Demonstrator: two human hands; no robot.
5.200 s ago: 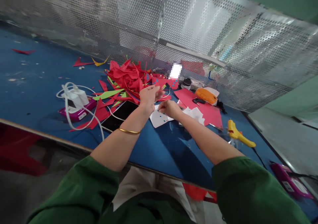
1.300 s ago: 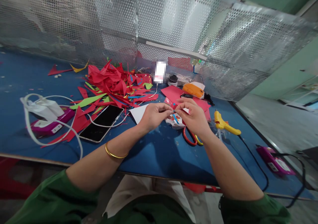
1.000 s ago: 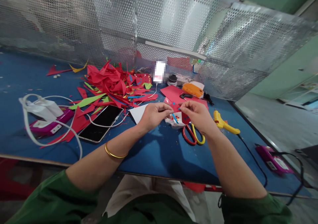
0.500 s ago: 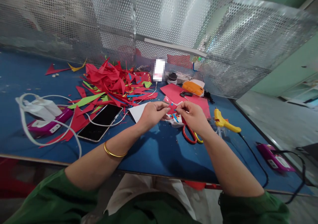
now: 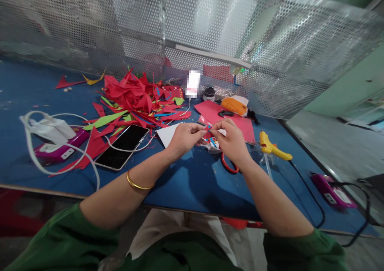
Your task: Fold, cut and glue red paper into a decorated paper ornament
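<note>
Above the middle of the table my left hand pinches a small piece of red paper with blue spots on it. My right hand is closed in a pinch, its fingertips touching the right side of that paper. Whatever tiny thing those fingertips hold is too small to make out. Just below the fingers lies a white packet with coloured bits on it. Red-handled scissors rest partly beneath my right hand, their blades hidden. White paper lies partly behind my left hand.
Left are a heap of red paper scraps, a phone and a purple power strip with white cables. To the right lie a yellow glue gun and another purple strip. Red sheets and a perforated metal screen stand behind.
My right hand has shifted slightly left, bringing its fingertips against the red paper. It now covers the yellow scissor loop that showed before. The left hand has hardly moved.
</note>
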